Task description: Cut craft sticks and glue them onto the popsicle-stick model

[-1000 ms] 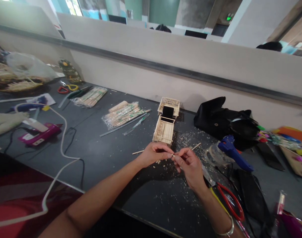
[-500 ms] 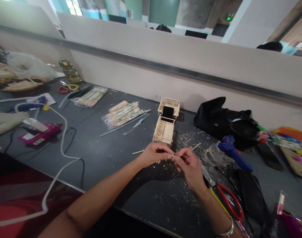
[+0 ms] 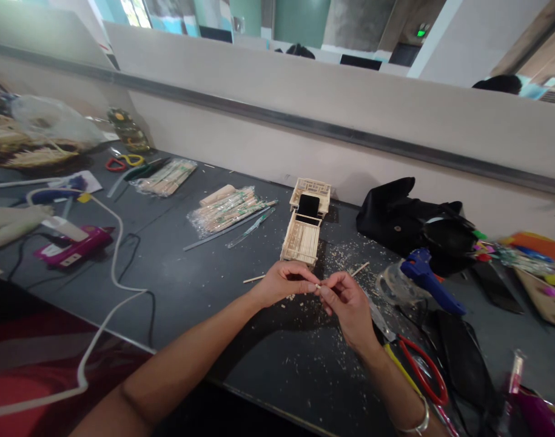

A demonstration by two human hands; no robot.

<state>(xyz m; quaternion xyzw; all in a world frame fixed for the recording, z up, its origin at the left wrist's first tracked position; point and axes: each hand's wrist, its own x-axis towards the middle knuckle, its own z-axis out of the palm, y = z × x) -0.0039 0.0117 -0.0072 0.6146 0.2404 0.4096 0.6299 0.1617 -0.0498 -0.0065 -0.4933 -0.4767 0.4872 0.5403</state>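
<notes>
- So the small wooden bit [image 3: 318,286] we're working on sits right at our fingertips, between the two hands, just this side of the wooden model [image 3: 301,240].
- Left hand [image 3: 281,285]: thumb and forefinger pressed together on one end of the bit, palm side facing right.
- Right hand [image 3: 350,306]: thumb and forefinger closed on the other end, remaining fingers curled underneath. The bit is tiny and mostly covered, so we can't really make out its exact shape.
- One model, two sections: a latticed part at the back, a slatted part nearer us, plus a black panel [image 3: 309,207] around where they meet.
- Two loose sticks: one [image 3: 253,279] just left of our left hand, one [image 3: 361,268] just beyond the right.
- Two plastic-wrapped stick packs, a nearer one [image 3: 229,212] and a farther one [image 3: 168,177], both off to the left on the dark table [image 3: 177,291].
- Two pairs of scissors: one [image 3: 127,159] at the far left, one [image 3: 414,371] beside our right forearm.
- Way too many wood crumbs [image 3: 292,297] to count, scattered under and around both hands.
</notes>
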